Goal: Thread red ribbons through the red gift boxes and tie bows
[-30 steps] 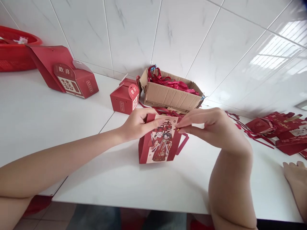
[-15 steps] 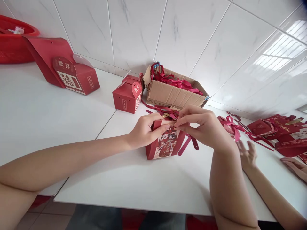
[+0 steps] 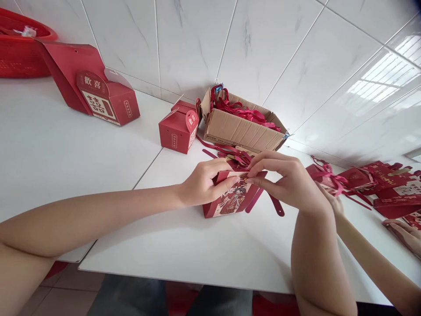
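A small red gift box (image 3: 230, 202) printed with a cartoon bride and groom stands on the white table (image 3: 184, 245) in front of me. My left hand (image 3: 205, 183) grips its top left edge, fingers curled. My right hand (image 3: 284, 177) pinches the top flap at the box's upper right, fingertips pressed together. Dark red ribbon straps (image 3: 275, 205) hang from the box's right side onto the table.
A cardboard box (image 3: 240, 131) of red ribbons sits behind. A closed small red box (image 3: 178, 131) and a larger red box (image 3: 98, 94) stand left, a red basket (image 3: 19, 48) far left. Another person's hands (image 3: 399, 230) and flat red boxes (image 3: 391, 186) lie right.
The box has tipped lower and further from me, and both my hands moved with it. Another person's hand came in behind my right wrist with a ribboned box.
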The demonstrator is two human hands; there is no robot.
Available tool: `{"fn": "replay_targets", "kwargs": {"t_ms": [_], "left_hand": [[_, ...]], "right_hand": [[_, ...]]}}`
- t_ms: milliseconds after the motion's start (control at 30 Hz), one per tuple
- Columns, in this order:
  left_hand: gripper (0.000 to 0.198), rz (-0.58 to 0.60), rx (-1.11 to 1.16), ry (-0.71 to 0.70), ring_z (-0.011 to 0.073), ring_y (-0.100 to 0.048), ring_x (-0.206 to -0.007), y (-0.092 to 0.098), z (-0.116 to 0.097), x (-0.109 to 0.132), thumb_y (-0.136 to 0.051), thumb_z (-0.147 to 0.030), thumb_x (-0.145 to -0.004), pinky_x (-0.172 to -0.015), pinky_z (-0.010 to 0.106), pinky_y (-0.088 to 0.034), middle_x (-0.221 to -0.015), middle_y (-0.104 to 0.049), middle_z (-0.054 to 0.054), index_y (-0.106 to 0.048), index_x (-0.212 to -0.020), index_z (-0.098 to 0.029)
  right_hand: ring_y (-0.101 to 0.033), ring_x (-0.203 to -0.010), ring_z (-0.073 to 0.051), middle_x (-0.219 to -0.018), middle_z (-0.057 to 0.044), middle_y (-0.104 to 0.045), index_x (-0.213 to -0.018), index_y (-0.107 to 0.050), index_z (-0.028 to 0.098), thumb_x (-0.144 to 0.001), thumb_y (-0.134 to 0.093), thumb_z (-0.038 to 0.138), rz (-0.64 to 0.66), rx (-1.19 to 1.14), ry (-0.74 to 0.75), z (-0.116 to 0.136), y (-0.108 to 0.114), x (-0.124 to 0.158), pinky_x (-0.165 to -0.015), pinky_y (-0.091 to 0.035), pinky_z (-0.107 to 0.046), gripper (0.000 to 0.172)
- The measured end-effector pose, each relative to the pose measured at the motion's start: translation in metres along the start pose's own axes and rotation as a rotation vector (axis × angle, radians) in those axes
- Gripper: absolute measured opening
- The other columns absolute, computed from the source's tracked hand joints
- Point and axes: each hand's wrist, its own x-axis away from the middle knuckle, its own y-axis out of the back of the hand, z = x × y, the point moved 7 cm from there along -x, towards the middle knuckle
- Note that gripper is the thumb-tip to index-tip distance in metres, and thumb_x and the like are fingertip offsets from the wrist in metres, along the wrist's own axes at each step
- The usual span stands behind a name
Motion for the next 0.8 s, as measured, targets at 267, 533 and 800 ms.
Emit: {"fn": "replay_targets", "kwargs": {"t_ms": [267, 533, 800], "left_hand": [[0.02, 0.04, -0.05, 0.005, 0.0164, -0.051, -0.065, -0.004, 0.003, 0.006, -0.056, -0.032, -0.088, -0.063, 0.03, -0.043, -0.068, -0.059, 0.004, -0.065, -0.075, -0.019], [0.016, 0.041, -0.044, -0.127, 0.0155, -0.053, -0.064, -0.003, -0.008, 0.01, -0.055, -0.024, -0.089, -0.062, 0.029, -0.045, -0.069, -0.06, 0.005, -0.069, -0.085, -0.018], [0.022, 0.059, -0.17, -0.003, 0.0171, -0.055, -0.07, 0.007, 0.013, -0.006, -0.052, -0.035, -0.09, -0.068, 0.03, -0.045, -0.072, -0.062, 0.005, -0.065, -0.081, -0.019]], "right_hand": [[-0.062, -0.075, -0.015, -0.088, -0.005, -0.066, -0.082, -0.064, 0.02, -0.085, -0.061, 0.016, 0.068, -0.025, 0.016, 0.006, -0.002, 0.005, -0.066, -0.056, -0.03, 0.006], [-0.065, -0.086, -0.017, -0.097, -0.007, -0.065, -0.081, -0.064, 0.02, -0.085, -0.06, 0.012, 0.056, 0.024, 0.105, 0.017, 0.002, 0.009, -0.069, -0.057, -0.029, 0.01], [-0.067, -0.082, -0.019, -0.086, -0.004, -0.071, -0.09, -0.068, 0.028, -0.087, -0.055, 0.008, -0.059, 0.025, 0.277, 0.056, 0.026, 0.018, -0.072, -0.058, -0.036, 0.024]]}}
